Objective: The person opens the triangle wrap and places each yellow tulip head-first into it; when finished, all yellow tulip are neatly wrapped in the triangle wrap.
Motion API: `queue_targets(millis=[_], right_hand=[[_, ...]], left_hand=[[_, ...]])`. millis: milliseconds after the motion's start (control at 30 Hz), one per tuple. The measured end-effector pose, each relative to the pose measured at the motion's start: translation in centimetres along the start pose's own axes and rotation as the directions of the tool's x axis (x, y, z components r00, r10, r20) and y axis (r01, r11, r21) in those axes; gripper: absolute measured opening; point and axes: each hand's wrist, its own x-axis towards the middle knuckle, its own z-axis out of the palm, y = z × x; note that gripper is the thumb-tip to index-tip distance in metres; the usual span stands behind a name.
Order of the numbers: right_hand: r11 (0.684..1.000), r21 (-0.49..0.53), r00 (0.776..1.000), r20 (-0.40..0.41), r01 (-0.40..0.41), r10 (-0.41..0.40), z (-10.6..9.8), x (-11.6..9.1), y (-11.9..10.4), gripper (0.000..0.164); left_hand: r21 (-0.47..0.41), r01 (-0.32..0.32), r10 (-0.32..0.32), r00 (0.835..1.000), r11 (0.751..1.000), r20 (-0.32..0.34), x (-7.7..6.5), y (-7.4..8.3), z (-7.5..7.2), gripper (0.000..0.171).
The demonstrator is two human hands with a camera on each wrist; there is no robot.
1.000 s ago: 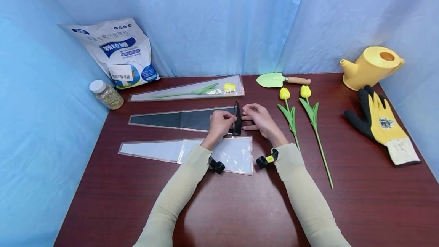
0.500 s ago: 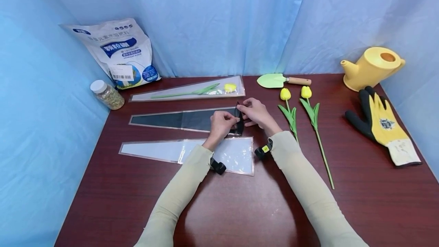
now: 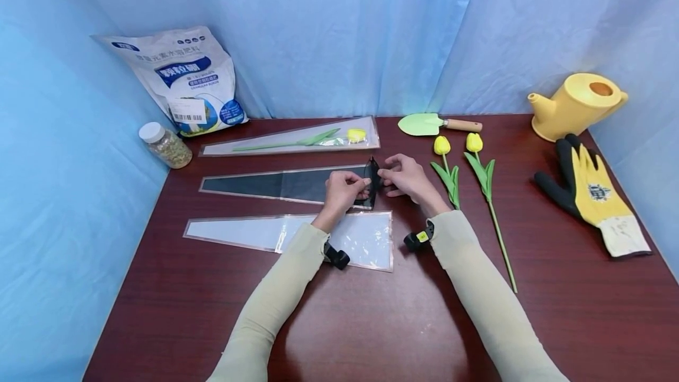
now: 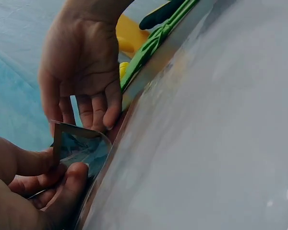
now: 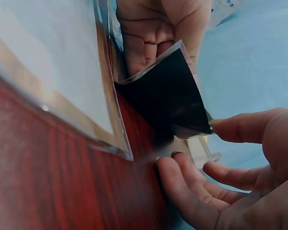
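A tapered flower sleeve [image 3: 244, 184] with a black back and clear front lies across the middle of the table, its wide right end raised and parted. My left hand [image 3: 342, 193] pinches that end between thumb and fingers. Just right of it is my right hand [image 3: 411, 178], fingers spread and fairly straight. In the right wrist view one fingertip [image 5: 218, 126] meets the corner of the raised black panel [image 5: 168, 91], while the other fingers stay apart from it. The left wrist view shows the clear film's corner [image 4: 79, 139] between both hands.
Behind lies a white-backed sleeve [image 3: 212, 150] with a yellow tulip [image 3: 356, 135] inside; in front, another white sleeve [image 3: 233, 230]. Two tulips [image 3: 442, 145] lie right, near a trowel [image 3: 419, 124], glove [image 3: 599, 190] and watering can [image 3: 570, 105]. A jar [image 3: 167, 147] and fertilizer bag [image 3: 185, 84] stand left.
My right hand came left to the sleeve's raised end, then drew back slightly right. The raised black panel has shifted a little right. My left hand keeps its pinch in almost the same spot.
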Motion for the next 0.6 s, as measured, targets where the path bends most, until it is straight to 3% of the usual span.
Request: queue_targets(millis=[400, 600], right_hand=[[0.995, -0.093, 0.999, 0.010, 0.037, -0.036, -0.8, -1.2, 0.7, 0.046], [0.987, -0.150, 0.999, 0.013, 0.049, -0.048, -1.2, -0.9, 0.7, 0.043]], left_hand=[[-0.082, 0.058, -0.059, 0.998, 0.995, -0.008, -0.1, 0.5, 0.1, 0.011], [-0.009, 0.043, -0.043, 0.999, 0.999, -0.032, -0.1, 0.5, 0.4, 0.010]])
